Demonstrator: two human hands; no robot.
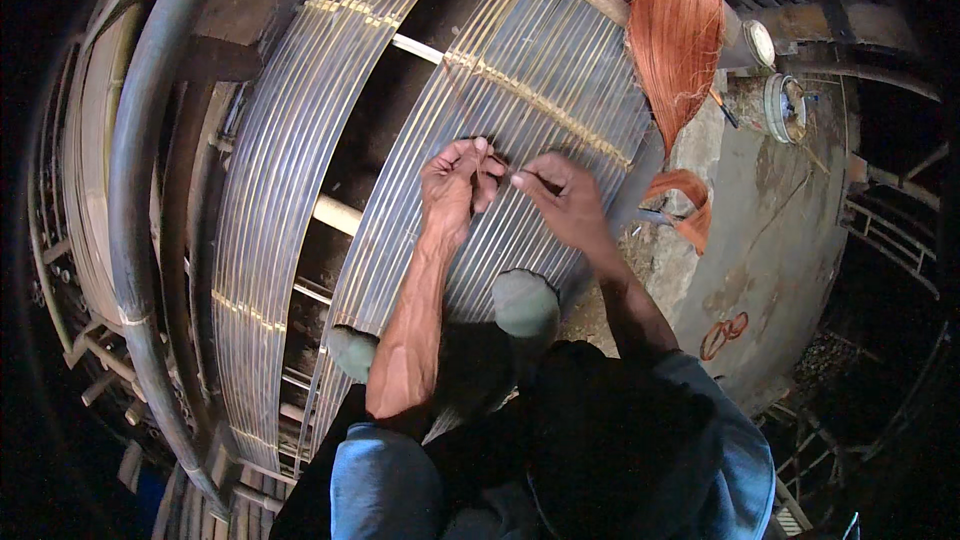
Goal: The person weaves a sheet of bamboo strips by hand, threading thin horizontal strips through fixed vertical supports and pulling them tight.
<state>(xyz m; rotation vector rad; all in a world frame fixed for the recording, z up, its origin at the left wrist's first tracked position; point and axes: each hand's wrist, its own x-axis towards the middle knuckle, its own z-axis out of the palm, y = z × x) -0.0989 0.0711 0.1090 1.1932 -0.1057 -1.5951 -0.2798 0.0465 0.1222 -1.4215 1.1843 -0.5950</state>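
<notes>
My left hand (462, 178) is closed in a pinch on a thin reddish-brown strand, its thumb and fingertips pointing up. Close on its right, my right hand (563, 195) pinches with thumb and forefinger, apparently on the same strand; the detail between the fingertips is too fine to make out. Both hands are above a slatted panel (560, 50) of narrow parallel strips, tied across by a pale bound row (545, 105). My knees, in grey-green cloth, show below the hands. A large bundle of orange-brown fibre (675, 30) hangs at the upper right.
A second slatted panel (300, 140) lies to the left, across a dark gap with bamboo crosspieces (337, 215). A thick bamboo pole (140, 170) curves along the far left. On the concrete floor (770, 240) at right are a bucket (783, 108) and a small fibre coil (724, 336).
</notes>
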